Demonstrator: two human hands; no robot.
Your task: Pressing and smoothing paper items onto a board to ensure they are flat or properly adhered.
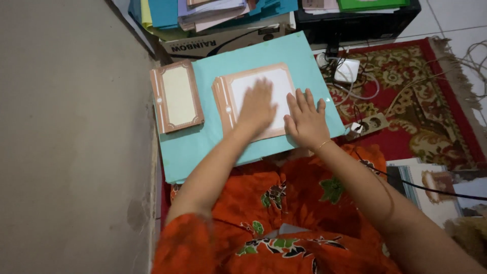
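A stack of white cards with peach-brown borders (253, 77) lies on a light turquoise sheet (304, 56) in front of me. My left hand (257, 106) rests flat on the top card, fingers together, slightly blurred. My right hand (306, 117) lies flat with fingers spread on the stack's right edge and the turquoise sheet. A second, smaller pile of bordered cards with cream centres (176, 96) sits to the left, apart from both hands. Neither hand grips anything.
A grey wall (71, 137) runs along the left. Stacks of coloured paper (203, 12) and a cardboard box (223, 40) sit behind. A white charger (346, 70), cables and a power strip (366, 125) lie on a red patterned rug (431, 101). Printed pictures (436, 187) lie at right.
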